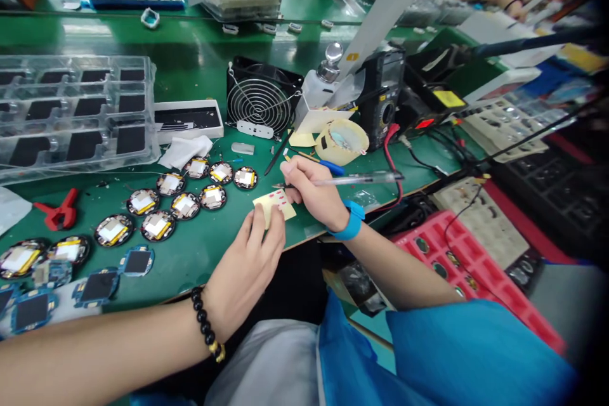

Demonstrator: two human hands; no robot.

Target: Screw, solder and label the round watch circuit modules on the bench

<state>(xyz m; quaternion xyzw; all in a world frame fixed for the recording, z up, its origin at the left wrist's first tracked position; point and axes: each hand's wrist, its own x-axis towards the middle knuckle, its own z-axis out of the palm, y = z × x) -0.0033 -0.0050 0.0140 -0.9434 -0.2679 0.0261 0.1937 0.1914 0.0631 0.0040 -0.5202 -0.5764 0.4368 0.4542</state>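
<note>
My right hand (316, 193) grips a clear-barrelled pen (366, 179), tip near the yellow, red-marked paper slip (281, 200) at the green bench's (190, 266) near edge. My left hand (242, 279) touches the slip with its fingertips; whether it pinches, I cannot tell.

Bright light leaves pale glare on the glossy green worktop (190, 63). Blur softens the red plastic compartmented tray (504, 297) at right, where the picture's edge blackens; blocky pixels mask part of the upper right.
</note>
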